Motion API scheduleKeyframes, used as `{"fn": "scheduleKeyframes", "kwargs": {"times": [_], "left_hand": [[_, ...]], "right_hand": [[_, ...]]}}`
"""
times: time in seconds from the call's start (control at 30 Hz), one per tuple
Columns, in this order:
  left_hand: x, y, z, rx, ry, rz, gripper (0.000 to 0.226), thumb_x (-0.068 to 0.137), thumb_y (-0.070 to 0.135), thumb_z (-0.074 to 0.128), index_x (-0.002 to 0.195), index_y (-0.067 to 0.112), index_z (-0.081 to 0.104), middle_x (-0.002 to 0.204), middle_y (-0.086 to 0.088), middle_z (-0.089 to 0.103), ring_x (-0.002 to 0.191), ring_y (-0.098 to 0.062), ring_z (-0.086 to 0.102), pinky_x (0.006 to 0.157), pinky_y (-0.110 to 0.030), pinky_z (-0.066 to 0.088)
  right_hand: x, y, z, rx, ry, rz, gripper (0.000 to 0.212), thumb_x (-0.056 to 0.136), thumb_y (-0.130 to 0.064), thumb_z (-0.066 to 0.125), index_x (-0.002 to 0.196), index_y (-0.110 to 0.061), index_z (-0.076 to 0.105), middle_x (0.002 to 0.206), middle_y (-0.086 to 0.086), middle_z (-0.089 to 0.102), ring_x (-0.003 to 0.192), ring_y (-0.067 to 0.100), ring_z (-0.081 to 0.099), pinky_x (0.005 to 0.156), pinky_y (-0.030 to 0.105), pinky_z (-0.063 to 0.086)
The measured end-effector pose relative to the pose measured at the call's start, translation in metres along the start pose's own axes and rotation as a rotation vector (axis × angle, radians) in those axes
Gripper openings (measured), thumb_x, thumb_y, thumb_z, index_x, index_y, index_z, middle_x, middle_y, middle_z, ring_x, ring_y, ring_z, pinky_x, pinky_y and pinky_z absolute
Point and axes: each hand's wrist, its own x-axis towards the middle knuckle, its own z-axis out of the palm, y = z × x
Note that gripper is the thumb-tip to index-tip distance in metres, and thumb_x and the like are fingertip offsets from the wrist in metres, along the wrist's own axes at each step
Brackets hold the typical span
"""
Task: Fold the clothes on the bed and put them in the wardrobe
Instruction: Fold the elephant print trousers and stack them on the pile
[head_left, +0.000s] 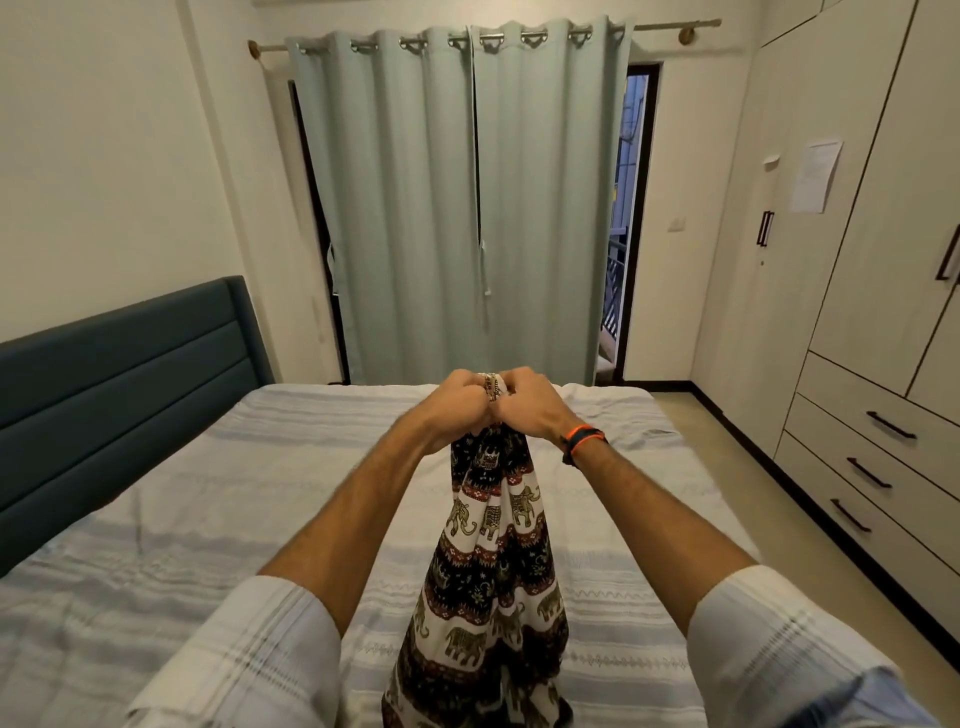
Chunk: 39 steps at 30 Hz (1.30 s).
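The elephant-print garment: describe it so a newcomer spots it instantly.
Start at the striped bed. Above its near middle, the left hand and right hand grip the bunched top of the elephant-print garment, which hangs down. Its black, cream and red elephant bands stand out.

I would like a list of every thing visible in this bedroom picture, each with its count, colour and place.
patterned garment: one, black, white and red elephant print, hanging from both hands over the bed
bed: one, pale striped cover, centre
headboard: one, dark blue-grey, left
curtains: two panels, pale green, back wall, closed
curtain rod: one, wooden, above the curtains
wardrobe: one, light wood, right, doors shut
drawers: three, black handles, lower right
paper: one sheet, white, on a wardrobe door
wristband: one, orange and black, right wrist
left hand: grips the garment's top
right hand: grips the garment's top
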Motion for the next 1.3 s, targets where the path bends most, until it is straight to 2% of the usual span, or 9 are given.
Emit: {"fn": "scheduleKeyframes", "kwargs": {"times": [0.2,0.37,0.43,0.53,0.63,0.83,1.1,1.2,1.3], "left_hand": [[0.004,-0.01,-0.007,-0.043,-0.118,-0.038,0.053,0.079,-0.022,0.042,0.121,0.003,0.064,0.11,-0.02,0.066,0.101,-0.028,0.062,0.082,-0.036,0.057],[0.015,-0.033,-0.014,-0.166,0.396,-0.04,0.025,0.084,-0.001,0.068,0.106,0.01,0.07,0.114,-0.012,0.069,0.1,-0.021,0.064,0.082,-0.035,0.058],[0.017,-0.044,-0.024,-0.158,0.47,-0.077,0.048,0.08,0.02,0.08,0.12,0.005,0.061,0.121,-0.008,0.064,0.108,-0.021,0.06,0.086,-0.034,0.051],[0.013,-0.051,-0.035,-0.185,0.253,-0.137,0.097,0.063,0.055,0.084,0.138,0.006,0.048,0.133,-0.005,0.059,0.121,-0.022,0.054,0.094,-0.038,0.044],[0.008,-0.046,-0.036,-0.188,0.06,-0.109,0.079,0.066,0.052,0.082,0.129,0.009,0.058,0.123,-0.005,0.066,0.118,-0.022,0.057,0.105,-0.049,0.042],[0.012,-0.02,-0.043,-0.105,0.018,-0.028,0.017,0.088,0.02,0.068,0.097,0.005,0.071,0.094,-0.004,0.071,0.099,-0.02,0.061,0.091,-0.039,0.046],[0.03,0.017,-0.052,0.305,0.36,0.158,0.012,0.091,0.022,0.065,0.096,0.014,0.074,0.088,-0.005,0.072,0.086,-0.022,0.067,0.069,-0.035,0.055],[0.026,0.034,-0.052,0.589,0.528,0.248,0.018,0.093,0.025,0.061,0.104,0.018,0.074,0.076,0.006,0.065,0.068,-0.009,0.059,0.053,-0.023,0.042],[0.026,0.042,-0.057,0.737,0.594,0.196,0.022,0.095,0.033,0.058,0.106,0.021,0.072,0.08,0.003,0.067,0.074,-0.015,0.062,0.06,-0.028,0.051]], "right_hand": [[0.005,0.01,0.008,-0.027,0.206,0.0,0.009,0.075,-0.012,0.065,0.067,-0.015,0.067,0.061,-0.003,0.064,0.062,0.018,0.06,0.046,0.018,0.036],[0.009,0.016,-0.003,0.215,0.198,0.001,0.002,0.083,-0.019,0.075,0.084,-0.018,0.076,0.08,-0.006,0.074,0.078,0.01,0.068,0.074,0.024,0.055],[0.006,0.012,-0.016,0.428,0.121,-0.026,0.009,0.086,-0.013,0.073,0.091,-0.019,0.076,0.09,-0.002,0.076,0.089,0.014,0.07,0.086,0.031,0.057],[0.0,0.001,-0.036,0.586,0.019,-0.095,0.017,0.088,-0.002,0.068,0.095,-0.017,0.073,0.096,0.003,0.074,0.094,0.015,0.068,0.089,0.028,0.055],[-0.001,-0.005,-0.049,0.638,-0.028,-0.139,0.019,0.088,0.0,0.065,0.096,-0.015,0.073,0.093,-0.001,0.075,0.093,0.014,0.069,0.091,0.029,0.055],[-0.001,0.002,-0.075,0.564,-0.024,-0.13,0.014,0.091,-0.005,0.065,0.101,-0.011,0.072,0.097,0.006,0.074,0.093,0.015,0.069,0.088,0.029,0.057],[0.027,0.01,-0.091,-0.118,0.138,-0.018,0.032,0.087,-0.039,0.072,0.106,-0.013,0.076,0.1,0.007,0.074,0.097,0.024,0.067,0.092,0.038,0.053],[0.035,0.002,-0.099,-0.217,0.193,0.04,0.021,0.091,-0.024,0.066,0.11,-0.016,0.074,0.1,0.01,0.072,0.098,0.027,0.065,0.085,0.031,0.051],[0.038,-0.004,-0.103,-0.111,0.177,0.12,0.013,0.093,-0.014,0.06,0.098,-0.018,0.072,0.084,0.008,0.071,0.077,0.024,0.067,0.061,0.029,0.054]]}}
